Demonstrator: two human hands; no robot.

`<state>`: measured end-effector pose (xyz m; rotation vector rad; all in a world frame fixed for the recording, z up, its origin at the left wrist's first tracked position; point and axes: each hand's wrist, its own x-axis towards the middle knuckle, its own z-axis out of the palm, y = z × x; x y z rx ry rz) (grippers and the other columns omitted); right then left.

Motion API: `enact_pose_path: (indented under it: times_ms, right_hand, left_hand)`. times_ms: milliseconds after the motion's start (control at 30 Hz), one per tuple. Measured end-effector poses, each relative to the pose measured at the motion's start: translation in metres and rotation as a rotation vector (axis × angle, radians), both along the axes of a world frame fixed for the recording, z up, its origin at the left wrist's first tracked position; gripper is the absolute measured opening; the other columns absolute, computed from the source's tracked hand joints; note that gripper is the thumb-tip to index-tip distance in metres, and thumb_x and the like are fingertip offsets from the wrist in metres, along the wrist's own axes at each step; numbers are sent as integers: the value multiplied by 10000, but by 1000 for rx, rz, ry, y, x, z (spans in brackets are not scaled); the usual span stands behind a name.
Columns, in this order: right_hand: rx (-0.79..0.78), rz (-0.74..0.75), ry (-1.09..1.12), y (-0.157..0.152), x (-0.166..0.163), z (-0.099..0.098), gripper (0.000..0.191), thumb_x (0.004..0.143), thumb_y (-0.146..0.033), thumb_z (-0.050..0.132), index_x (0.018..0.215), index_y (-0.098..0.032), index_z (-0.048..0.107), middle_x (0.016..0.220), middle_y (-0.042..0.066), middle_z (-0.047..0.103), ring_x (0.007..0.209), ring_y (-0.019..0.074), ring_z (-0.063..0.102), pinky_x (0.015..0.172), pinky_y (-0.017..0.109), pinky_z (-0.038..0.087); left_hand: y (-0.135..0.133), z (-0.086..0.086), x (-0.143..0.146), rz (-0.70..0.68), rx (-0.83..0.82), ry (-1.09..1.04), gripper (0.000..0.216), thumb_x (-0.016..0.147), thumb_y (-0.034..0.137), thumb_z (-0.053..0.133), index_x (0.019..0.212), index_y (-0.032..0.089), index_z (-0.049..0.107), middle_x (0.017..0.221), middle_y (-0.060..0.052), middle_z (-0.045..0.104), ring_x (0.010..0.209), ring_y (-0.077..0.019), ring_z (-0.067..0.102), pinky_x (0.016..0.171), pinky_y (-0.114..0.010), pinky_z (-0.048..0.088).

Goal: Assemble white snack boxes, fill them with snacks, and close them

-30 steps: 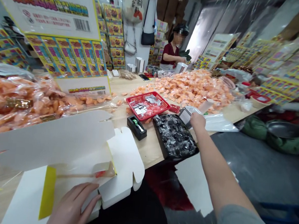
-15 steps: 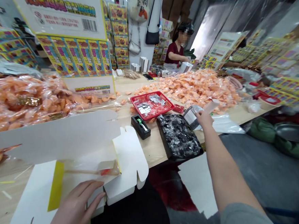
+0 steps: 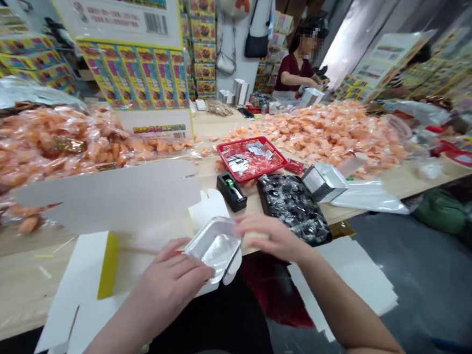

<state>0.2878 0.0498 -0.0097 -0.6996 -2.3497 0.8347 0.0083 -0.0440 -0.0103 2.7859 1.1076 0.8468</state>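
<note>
A shiny foil tray (image 3: 218,247) is tilted between my two hands above the open white cardboard box (image 3: 109,192). My left hand (image 3: 167,285) grips its near left edge, the thumb reaching over the rim. At the far right rim, the fingers of my right hand (image 3: 272,238) are closed on the tray, a little blurred. Part of a thin wooden stick (image 3: 136,250) shows inside the box. The rest of the box's contents are hidden by my left hand and the tray.
Beyond my right hand lie a black tray of plastic-wrapped dark pieces (image 3: 294,208) and a stack of foil trays (image 3: 326,182). A tape dispenser (image 3: 231,192) stands near a red basket (image 3: 251,157). Orange wrapped pieces (image 3: 336,130) are heaped behind. Across the table, a person (image 3: 297,73) works.
My right hand has come from the stack of foil trays to the box. My left hand has moved up and right from the box, and both hands now hold a foil tray.
</note>
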Motion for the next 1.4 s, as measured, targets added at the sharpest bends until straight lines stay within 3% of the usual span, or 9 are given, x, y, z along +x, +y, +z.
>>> enact_pose_path:
  times_ms: [167, 267, 400, 467, 567, 733, 933, 1133, 1400]
  right_hand:
    - [90, -701, -625, 62, 73, -69, 515, 777, -151, 549, 1290, -150, 595, 1411, 195, 505, 1363, 406, 374, 1036, 678, 336]
    - [92, -803, -828, 81, 107, -101, 408, 820, -191, 490, 1188, -184, 667, 1277, 189, 618, 1244, 429, 507, 967, 723, 364]
    - [331, -885, -586, 55, 77, -78, 457, 932, -276, 359, 1288, -116, 595, 1156, 245, 657, 1067, 384, 625, 940, 560, 481]
    - [517, -816, -316, 32, 26, -52, 447, 936, -285, 414, 1354, -191, 542, 1213, 181, 642, 1099, 343, 613, 957, 493, 496]
    - [612, -363, -219, 2, -70, -32, 435, 919, -203, 470, 1347, -237, 539, 1180, 124, 639, 1077, 272, 609, 971, 426, 493]
    - [661, -98, -527, -10, -168, -62, 311, 852, -74, 489, 1093, -130, 676, 968, 137, 668, 935, 300, 626, 984, 561, 440]
    - [624, -56, -458, 6, -152, -103, 309, 949, -380, 408, 1089, -245, 649, 1080, 95, 694, 1023, 316, 630, 977, 641, 378]
    - [614, -112, -255, 18, -144, -91, 324, 938, -294, 436, 1229, -259, 575, 1146, 86, 687, 1055, 322, 632, 936, 580, 420]
    - [269, -290, -150, 7, -129, -71, 240, 943, -259, 471, 1122, -276, 630, 1054, 66, 689, 991, 254, 636, 888, 454, 503]
  left_hand:
    - [-17, -6, -49, 217, -3, 71, 197, 952, 150, 482, 1010, 208, 662, 860, -19, 689, 802, -158, 622, 756, -299, 484]
    - [-24, -25, -74, 389, -27, 211, 229, 945, 127, 465, 984, 195, 680, 848, -33, 691, 781, -180, 628, 725, -319, 481]
    - [-20, -49, -82, 514, -225, 336, 220, 956, 205, 477, 1006, 186, 691, 896, -64, 714, 822, -212, 655, 805, -376, 479]
    - [-17, -52, -79, 545, -334, 321, 257, 966, 345, 488, 1028, 193, 686, 927, -72, 709, 870, -218, 655, 889, -412, 449]
    - [-17, -49, -71, 592, -433, 310, 413, 923, 533, 502, 1014, 172, 681, 966, -96, 688, 922, -247, 643, 935, -448, 418]
    - [-26, -47, -74, 627, -435, 228, 623, 839, 677, 523, 1157, 152, 632, 1064, -123, 677, 1033, -277, 622, 1074, -519, 333]
    - [-4, -63, -183, 977, -135, -7, 227, 919, 116, 494, 1065, 153, 665, 1018, -82, 727, 964, -163, 666, 888, -315, 519]
    - [64, -73, -292, 986, -58, 50, 544, 977, 277, 162, 1015, -20, 617, 1127, -71, 676, 1180, -153, 569, 973, -310, 429]
    - [17, -72, -280, 1168, 197, -297, 503, 998, 388, 271, 970, 18, 610, 974, 0, 673, 907, -88, 649, 749, -248, 512]
